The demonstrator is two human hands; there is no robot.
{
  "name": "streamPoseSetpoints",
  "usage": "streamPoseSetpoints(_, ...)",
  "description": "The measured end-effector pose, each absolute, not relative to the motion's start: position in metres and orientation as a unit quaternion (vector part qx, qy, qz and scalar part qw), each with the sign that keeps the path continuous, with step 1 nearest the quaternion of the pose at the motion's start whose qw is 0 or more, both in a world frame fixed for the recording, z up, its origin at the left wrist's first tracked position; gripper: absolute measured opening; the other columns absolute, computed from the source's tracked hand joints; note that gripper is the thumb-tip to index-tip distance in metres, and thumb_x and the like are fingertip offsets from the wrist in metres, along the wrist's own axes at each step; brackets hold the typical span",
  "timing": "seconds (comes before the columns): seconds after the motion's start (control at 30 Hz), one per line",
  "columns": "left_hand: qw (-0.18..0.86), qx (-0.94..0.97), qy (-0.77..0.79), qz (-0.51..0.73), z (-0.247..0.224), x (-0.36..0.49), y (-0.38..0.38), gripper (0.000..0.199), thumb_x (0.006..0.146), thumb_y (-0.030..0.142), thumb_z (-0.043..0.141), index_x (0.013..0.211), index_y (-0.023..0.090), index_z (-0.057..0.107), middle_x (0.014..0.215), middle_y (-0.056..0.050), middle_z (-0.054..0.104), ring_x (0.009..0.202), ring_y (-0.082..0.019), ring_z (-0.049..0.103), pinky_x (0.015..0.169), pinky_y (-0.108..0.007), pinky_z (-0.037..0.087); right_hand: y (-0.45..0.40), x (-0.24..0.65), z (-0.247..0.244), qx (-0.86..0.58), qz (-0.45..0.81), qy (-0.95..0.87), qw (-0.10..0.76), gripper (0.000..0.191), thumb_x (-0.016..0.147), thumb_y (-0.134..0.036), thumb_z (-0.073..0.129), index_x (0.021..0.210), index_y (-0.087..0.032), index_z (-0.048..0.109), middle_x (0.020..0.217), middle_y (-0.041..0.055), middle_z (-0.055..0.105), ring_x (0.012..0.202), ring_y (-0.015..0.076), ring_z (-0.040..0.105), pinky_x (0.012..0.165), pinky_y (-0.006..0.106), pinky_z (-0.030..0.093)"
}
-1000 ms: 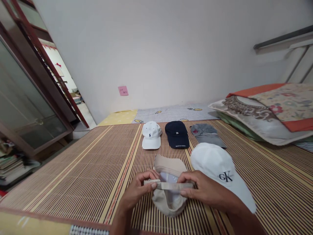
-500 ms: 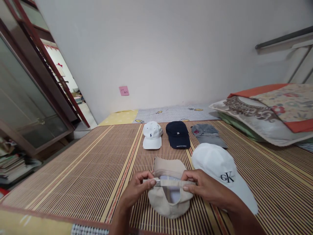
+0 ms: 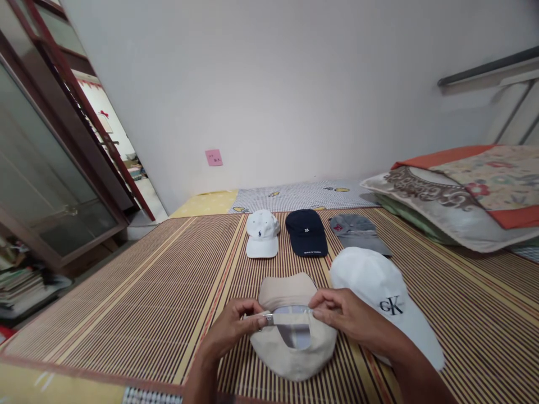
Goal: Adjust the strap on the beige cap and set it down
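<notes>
A beige baseball cap point(image 3: 290, 356) lies on the striped mat with its back opening toward me and its brim point(image 3: 286, 287) pointing away. My left hand point(image 3: 238, 328) pinches the metal buckle point(image 3: 268, 318) at the left end of the cap's back strap point(image 3: 291, 318). On the other side, my right hand point(image 3: 337, 311) has thumb and fingers closed on the strap's right end at the opening's edge. The strap runs straight between both hands. Just right of my right hand sits a white cap point(image 3: 362, 275) with black letters, partly behind my forearm.
Farther back stand a small white cap point(image 3: 261, 233), a navy cap point(image 3: 306, 233) and a grey cap point(image 3: 357, 233) in a row. Pillows point(image 3: 458, 196) are stacked at the right. The striped mat point(image 3: 138, 292) reaches the wall side, where a pink note point(image 3: 213, 157) is stuck.
The beige cap's opening has spread wider and its body sits flatter. Both hands have shifted slightly left, still pinching the strap. The other caps have stayed put.
</notes>
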State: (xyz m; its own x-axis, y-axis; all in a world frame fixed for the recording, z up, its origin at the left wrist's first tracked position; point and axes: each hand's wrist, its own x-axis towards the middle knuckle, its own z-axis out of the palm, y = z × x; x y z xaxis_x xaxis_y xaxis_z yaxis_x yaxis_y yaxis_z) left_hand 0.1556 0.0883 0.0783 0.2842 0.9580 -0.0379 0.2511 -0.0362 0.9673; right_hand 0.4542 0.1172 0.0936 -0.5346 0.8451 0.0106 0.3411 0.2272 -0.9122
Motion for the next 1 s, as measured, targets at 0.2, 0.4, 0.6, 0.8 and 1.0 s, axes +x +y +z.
streamPoseSetpoints(0.2,0.506,0.626,0.487,0.339,0.084,0.158,0.085,0.038,0.073,0.052,0.083,0.080,0.016,0.074,0.074,0.001,0.062,0.071,-0.014,0.049,0.064,-0.026,0.034,0.103,0.451,0.108,-0.403,0.432,-0.772,0.237,0.021,0.087,-0.038,0.066,0.097,-0.022,0.074,0.093,0.0025,0.073,0.087,0.0220,0.063,0.075,0.031,0.042)
streamPoseSetpoints(0.4,0.548,0.627,0.457,0.312,0.086,0.167,0.082,0.030,0.071,0.045,0.086,0.077,0.017,0.075,0.074,0.003,0.060,0.068,-0.012,0.046,0.063,-0.025,0.033,0.097,0.443,0.110,-0.414,0.451,-0.771,0.176,0.018,0.068,-0.025,0.078,0.085,-0.021,0.073,0.079,-0.0033,0.068,0.076,0.0168,0.059,0.064,0.028,0.034)
streamPoseSetpoints(0.6,0.582,0.607,0.452,0.298,0.082,0.166,0.081,0.034,0.068,0.046,0.088,0.072,0.016,0.072,0.063,0.006,0.051,0.059,-0.009,0.037,0.056,-0.024,0.024,0.100,0.442,0.103,-0.420,0.458,-0.769,0.150,0.012,0.069,-0.026,0.076,0.072,-0.019,0.066,0.063,-0.0064,0.055,0.063,0.0123,0.048,0.056,0.028,0.027)
streamPoseSetpoints(0.8,0.579,0.591,0.475,0.300,0.091,0.160,0.079,0.035,0.067,0.046,0.090,0.078,0.017,0.075,0.061,0.005,0.057,0.057,-0.010,0.046,0.057,-0.024,0.032,0.103,0.447,0.101,-0.409,0.453,-0.772,0.176,0.016,0.079,-0.032,0.067,0.072,-0.020,0.060,0.060,-0.0072,0.044,0.060,0.0116,0.040,0.055,0.028,0.024)
streamPoseSetpoints(1.0,0.533,0.650,0.442,0.313,0.093,0.149,0.082,0.022,0.071,0.039,0.088,0.077,0.020,0.078,0.095,-0.005,0.075,0.103,-0.025,0.065,0.097,-0.038,0.045,0.107,0.450,0.100,-0.384,0.471,-0.763,0.219,0.026,0.084,-0.042,0.064,0.073,-0.020,0.058,0.061,-0.0071,0.040,0.060,0.0118,0.035,0.055,0.028,0.021)
